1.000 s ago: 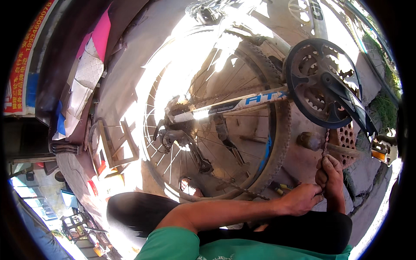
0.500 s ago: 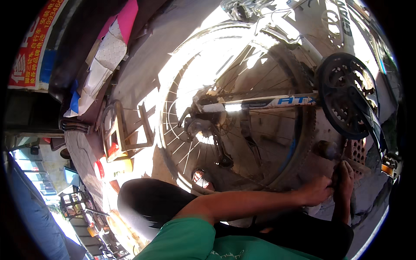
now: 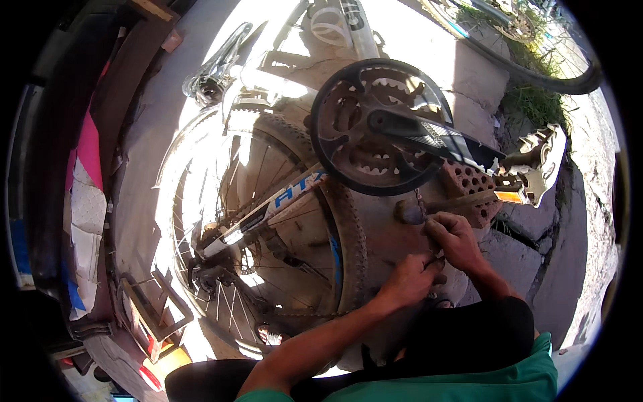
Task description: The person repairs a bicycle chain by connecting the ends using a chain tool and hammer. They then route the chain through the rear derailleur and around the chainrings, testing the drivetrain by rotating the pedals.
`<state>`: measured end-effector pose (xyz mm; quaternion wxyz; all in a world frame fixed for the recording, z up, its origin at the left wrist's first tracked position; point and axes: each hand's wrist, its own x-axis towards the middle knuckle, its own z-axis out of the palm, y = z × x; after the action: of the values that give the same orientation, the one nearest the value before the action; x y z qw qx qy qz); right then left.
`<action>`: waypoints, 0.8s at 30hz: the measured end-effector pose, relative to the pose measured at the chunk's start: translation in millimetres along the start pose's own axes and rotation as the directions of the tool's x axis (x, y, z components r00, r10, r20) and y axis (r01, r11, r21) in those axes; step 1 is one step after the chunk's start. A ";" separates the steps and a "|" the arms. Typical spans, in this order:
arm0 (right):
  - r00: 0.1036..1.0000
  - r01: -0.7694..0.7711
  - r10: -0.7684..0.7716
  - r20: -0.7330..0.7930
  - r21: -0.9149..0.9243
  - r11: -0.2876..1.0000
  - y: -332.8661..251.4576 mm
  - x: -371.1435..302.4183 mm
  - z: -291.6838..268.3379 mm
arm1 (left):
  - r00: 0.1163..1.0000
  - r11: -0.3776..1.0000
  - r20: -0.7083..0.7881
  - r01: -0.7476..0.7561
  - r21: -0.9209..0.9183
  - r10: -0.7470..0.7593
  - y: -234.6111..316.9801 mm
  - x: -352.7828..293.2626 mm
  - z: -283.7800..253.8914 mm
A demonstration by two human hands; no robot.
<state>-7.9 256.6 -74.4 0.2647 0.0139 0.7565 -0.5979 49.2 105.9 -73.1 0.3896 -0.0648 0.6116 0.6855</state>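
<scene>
Whole view's swung round since half a second back, so the bike [image 3: 268,210] and both hands sit further left in the frame now. Chain [image 3: 420,204] hangs under the big front gear [image 3: 345,142], just right of centre. Right hand [image 3: 458,241] has its fingers pinched together on it. Left hand [image 3: 408,279] is curled just below, can't tell how tightly or on what. Hammer [image 3: 407,212] and holey brick [image 3: 474,184] are right beside the chain.

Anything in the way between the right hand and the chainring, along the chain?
Nothing visible: the chain runs from the right hand to the lower edge of the chainring; the mallet appears behind it.
</scene>
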 end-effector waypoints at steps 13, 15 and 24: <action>0.994 -0.046 0.041 0.106 0.047 0.998 12.2 3.7 -6.5 | 0.996 0.989 -0.094 0.007 0.147 0.007 5.7 -3.9 -5.5; 0.988 -0.083 0.076 0.133 0.046 0.996 10.4 4.7 -5.0 | 0.992 0.987 -0.123 0.006 0.159 0.013 7.8 -5.7 -4.9; 0.997 0.016 -0.013 0.080 -0.032 0.999 14.3 5.7 -3.6 | 0.991 0.983 -0.136 0.033 0.180 -0.008 9.0 -2.2 -6.6</action>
<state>-9.3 262.3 -89.0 0.2906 -0.0201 0.7550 -0.5875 42.6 99.5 -66.4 0.3587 -0.0816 0.6960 0.6167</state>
